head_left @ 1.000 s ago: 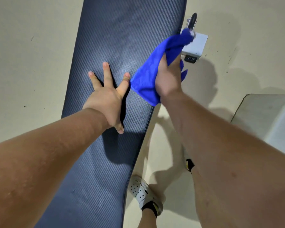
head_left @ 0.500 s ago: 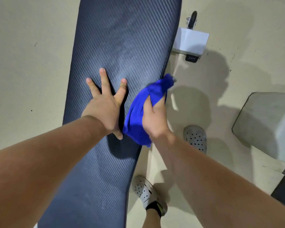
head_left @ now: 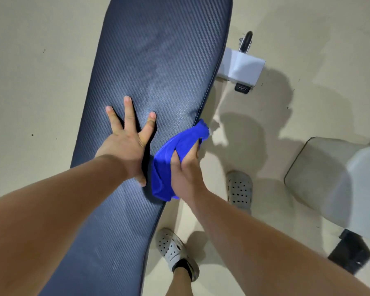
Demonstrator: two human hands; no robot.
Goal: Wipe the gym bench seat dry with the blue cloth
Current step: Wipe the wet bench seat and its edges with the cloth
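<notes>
Two hands on the bench

Left hand [head_left: 127, 146] lies flat, fingers spread, pressing mid-frame on the dark bench seat [head_left: 158, 60]. Right hand [head_left: 185, 171] clutches the bunched blue cloth [head_left: 169, 159] against the seat's right edge, just beside the left thumb. Grey clogs [head_left: 239, 190] stand lower right.

Gym: padded bench seat [head_left: 154, 82], white steel frame foot [head_left: 241, 67], bare floor [head_left: 30, 71].

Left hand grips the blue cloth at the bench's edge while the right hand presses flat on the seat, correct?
Hands are swapped. In the head view, the right hand grips the blue cloth at the bench seat edge; the left hand presses flat.
</notes>
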